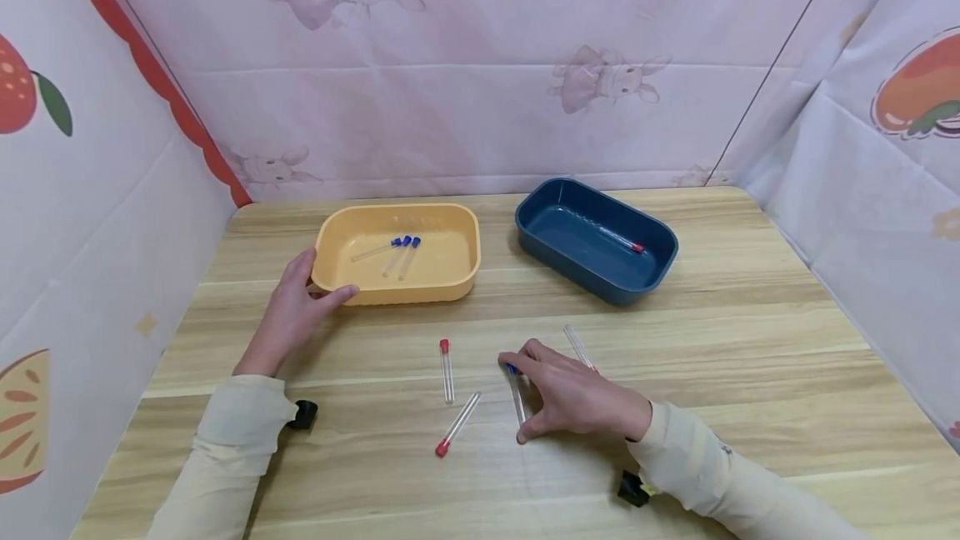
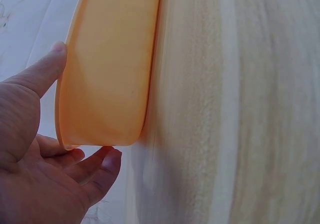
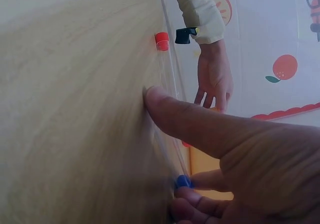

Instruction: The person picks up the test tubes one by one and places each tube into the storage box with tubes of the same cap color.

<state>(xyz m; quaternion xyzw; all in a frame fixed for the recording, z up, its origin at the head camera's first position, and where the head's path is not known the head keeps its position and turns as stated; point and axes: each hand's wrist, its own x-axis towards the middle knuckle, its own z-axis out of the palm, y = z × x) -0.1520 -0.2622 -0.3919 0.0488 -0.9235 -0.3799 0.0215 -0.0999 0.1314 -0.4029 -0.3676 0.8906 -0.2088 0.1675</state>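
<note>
In the head view my left hand (image 1: 291,311) holds the near left corner of a yellow plastic basin (image 1: 408,296). Its thumb lies against the rim (image 2: 62,91) in the left wrist view, with fingers at the end wall. Several blue-capped clear tubes (image 1: 410,257) lie inside. My right hand (image 1: 581,394) spans a blue-capped tube (image 1: 517,394) on the table, fingers at the blue cap (image 3: 183,181) and thumb at the other end. Left of it are two red-capped tubes, one upper (image 1: 447,373) and one lower (image 1: 459,423). Another tube (image 1: 576,344) is partly hidden behind the right hand.
A dark blue basin (image 1: 577,269) stands angled at the back right, with a red-capped tube (image 1: 626,242) inside. The wooden table (image 1: 750,357) meets printed cloth walls (image 1: 480,123) at the back and sides. Each wrist carries a small black camera.
</note>
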